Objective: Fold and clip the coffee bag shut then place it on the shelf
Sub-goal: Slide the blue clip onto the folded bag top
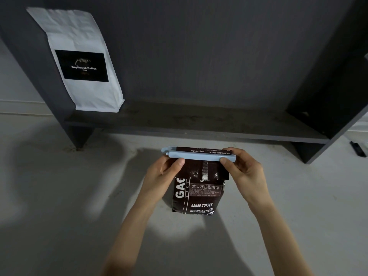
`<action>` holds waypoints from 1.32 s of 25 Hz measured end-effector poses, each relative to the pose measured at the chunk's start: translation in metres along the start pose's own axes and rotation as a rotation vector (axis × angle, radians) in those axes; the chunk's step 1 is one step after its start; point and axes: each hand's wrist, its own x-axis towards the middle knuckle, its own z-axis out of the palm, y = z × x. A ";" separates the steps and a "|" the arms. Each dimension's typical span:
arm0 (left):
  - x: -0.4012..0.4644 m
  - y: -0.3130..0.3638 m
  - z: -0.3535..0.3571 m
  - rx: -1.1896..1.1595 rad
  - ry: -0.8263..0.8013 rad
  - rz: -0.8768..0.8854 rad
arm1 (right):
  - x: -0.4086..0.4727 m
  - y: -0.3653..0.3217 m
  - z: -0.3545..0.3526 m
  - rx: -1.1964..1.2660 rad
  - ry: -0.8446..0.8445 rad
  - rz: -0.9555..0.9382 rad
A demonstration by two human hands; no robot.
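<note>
A dark brown coffee bag point(199, 194) stands upright on the pale floor in front of the shelf, its top folded over. A long light-blue clip point(199, 155) lies across the fold, spanning the bag's width. My left hand point(163, 174) pinches the clip's left part, thumb on the front and fingers behind. My right hand point(245, 170) pinches the clip's right end the same way. The dark grey shelf board point(199, 124) runs just beyond the bag.
A white paper coffee bag point(79, 62) with a black label leans at the shelf's left end. The shelf's side panels point(328, 96) flank it. A small black object point(358, 149) lies on the floor at the far right.
</note>
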 end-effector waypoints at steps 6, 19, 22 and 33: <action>0.001 -0.002 0.001 -0.056 0.073 0.025 | -0.002 0.000 0.000 0.025 0.005 0.007; 0.000 -0.006 0.004 -0.072 0.095 0.022 | -0.005 0.002 -0.002 0.003 0.014 0.001; 0.001 -0.008 0.003 -0.043 0.120 0.043 | -0.006 0.003 -0.002 0.017 0.010 0.006; 0.003 -0.009 0.004 -0.021 0.121 0.066 | -0.005 0.006 -0.004 0.001 0.022 -0.007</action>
